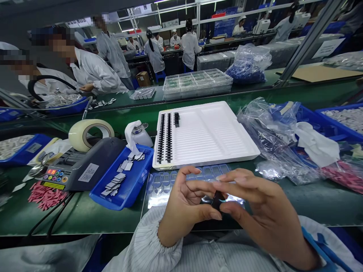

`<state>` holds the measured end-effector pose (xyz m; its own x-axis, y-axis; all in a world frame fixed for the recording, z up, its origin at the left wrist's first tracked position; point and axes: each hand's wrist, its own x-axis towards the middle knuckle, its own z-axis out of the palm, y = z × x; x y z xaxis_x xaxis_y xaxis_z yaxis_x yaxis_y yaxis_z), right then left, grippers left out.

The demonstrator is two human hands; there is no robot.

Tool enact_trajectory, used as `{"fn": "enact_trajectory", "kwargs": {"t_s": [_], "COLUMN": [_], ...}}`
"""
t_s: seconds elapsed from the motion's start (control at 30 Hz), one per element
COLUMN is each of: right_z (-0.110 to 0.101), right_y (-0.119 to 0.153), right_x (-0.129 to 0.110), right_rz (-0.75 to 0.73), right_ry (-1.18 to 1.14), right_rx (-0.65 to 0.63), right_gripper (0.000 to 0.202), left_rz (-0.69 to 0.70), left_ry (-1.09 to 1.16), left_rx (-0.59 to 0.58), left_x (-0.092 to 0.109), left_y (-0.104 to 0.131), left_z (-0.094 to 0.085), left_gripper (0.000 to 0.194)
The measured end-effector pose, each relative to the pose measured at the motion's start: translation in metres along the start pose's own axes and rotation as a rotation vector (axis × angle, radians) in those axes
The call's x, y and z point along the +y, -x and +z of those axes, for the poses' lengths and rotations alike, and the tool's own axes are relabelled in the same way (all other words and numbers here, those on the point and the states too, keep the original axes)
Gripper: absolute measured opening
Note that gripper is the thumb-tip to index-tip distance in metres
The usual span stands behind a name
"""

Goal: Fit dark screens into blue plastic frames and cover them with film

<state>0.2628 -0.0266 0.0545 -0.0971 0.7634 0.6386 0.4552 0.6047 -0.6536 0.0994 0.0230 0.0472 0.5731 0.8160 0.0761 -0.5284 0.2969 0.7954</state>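
Close in front of my body, a small black part (217, 200) sits between my two hands. My right hand (262, 206) pinches it between thumb and fingertips. From the other side, my left hand (188, 200) holds it, with the index finger above and the thumb below. Fingers cover much of the part, so its full shape is hidden. Beneath the hands lies a clear sheet (159, 185) with rows of rounded outlines. Just beyond stands a white foam tray (210, 139), with rows of small black parts (168, 138) filling its left side.
At left are a blue bin (121, 200) of small white-and-black pieces, a grey tape dispenser (93, 166), a tape roll (76, 136) and pink pieces (47, 196). Plastic bags (269, 139) crowd the right. Clear stacked trays (198, 85) stand behind; co-workers in white coats (93, 70) work beyond.
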Motion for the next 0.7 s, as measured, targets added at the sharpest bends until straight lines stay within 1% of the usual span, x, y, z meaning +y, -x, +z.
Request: {"fn": "enact_trajectory", "kwargs": {"t_s": [0.13,0.2,0.3,0.37,0.47,0.6,0.63,0.67,0.7], "right_z": [0.008,0.01,0.009,0.008,0.009,0.008,0.005,0.0,-0.008], "right_y": [0.004,0.005,0.003,0.0,-0.004,-0.002,-0.001,0.001,0.004], "right_x": [0.001,0.0,-0.002,-0.004,-0.004,-0.006,-0.009,-0.012,-0.014], "right_rz": [-0.074,-0.095,-0.07,-0.088,-0.102,0.019,0.028,0.033,0.04], "right_ry": [-0.059,-0.067,-0.102,-0.127,-0.162,-0.195,-0.178,-0.158,-0.147], "right_rx": [0.101,0.124,0.162,0.186,0.194,0.168,0.138,0.07,-0.058], "right_gripper": [0.062,0.061,0.057,0.058,0.059,0.053,0.05,0.046,0.043], "left_rz": [0.015,0.024,0.02,0.017,0.016,-0.014,-0.026,-0.036,-0.045], "left_ry": [0.028,0.033,0.031,0.042,0.05,0.015,0.011,0.013,0.018], "left_rx": [-0.014,-0.02,-0.027,-0.029,-0.027,-0.016,-0.007,0.007,0.025], "left_x": [-0.003,-0.003,-0.003,-0.003,-0.002,-0.002,-0.002,-0.001,0.0], "left_y": [0.0,0.0,0.0,0.0,-0.001,-0.002,-0.003,-0.003,-0.004], "left_z": [-0.002,-0.002,-0.001,0.0,0.001,0.001,0.0,-0.001,-0.002], "left_gripper": [0.065,0.064,0.064,0.064,0.063,0.064,0.065,0.064,0.063]}}
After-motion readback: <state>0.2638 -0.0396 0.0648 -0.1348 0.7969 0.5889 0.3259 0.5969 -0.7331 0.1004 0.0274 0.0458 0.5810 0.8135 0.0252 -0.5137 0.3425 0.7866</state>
